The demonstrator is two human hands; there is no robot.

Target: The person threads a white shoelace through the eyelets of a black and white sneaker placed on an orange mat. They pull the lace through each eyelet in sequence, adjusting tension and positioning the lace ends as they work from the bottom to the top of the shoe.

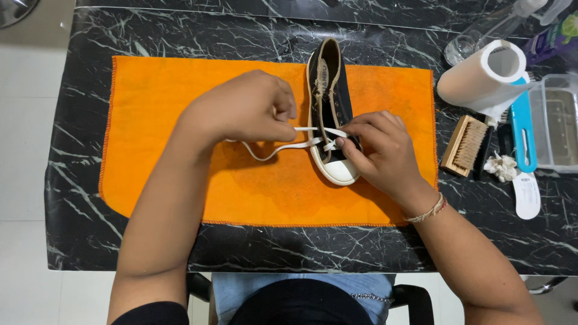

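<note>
So there's a small black canvas sneaker with a white rubber toe cap (328, 114) lying on a bright orange rectangular cloth (168, 120), toe pointing toward the person, and that cloth is spread over a black marble-look surface with white veins (78, 229). The sneaker sits right of the cloth's middle.

Left hand (250, 108) is just left of the sneaker, curled into a loose fist, fingers closed on the flat white shoelace (283, 147), which runs taut from the fist across to the eyelets and also droops in a loop onto the cloth below the hand. Right hand (382, 150) rests against the sneaker's right side near the toe cap, fingers bent and pinched on the lace where it crosses the lower eyelets. There's a thin beaded bracelet on that wrist.

Off to the right of the sneaker, past the cloth edge: a wooden brush with pale bristles (466, 144), a white paper towel roll (481, 78) lying on its side, a teal-handled brush (522, 132), a small crumpled white wad (501, 167), and a clear plastic container (557, 123) at the frame's edge. A clear spray bottle (487, 33) lies further back from the roll.
</note>
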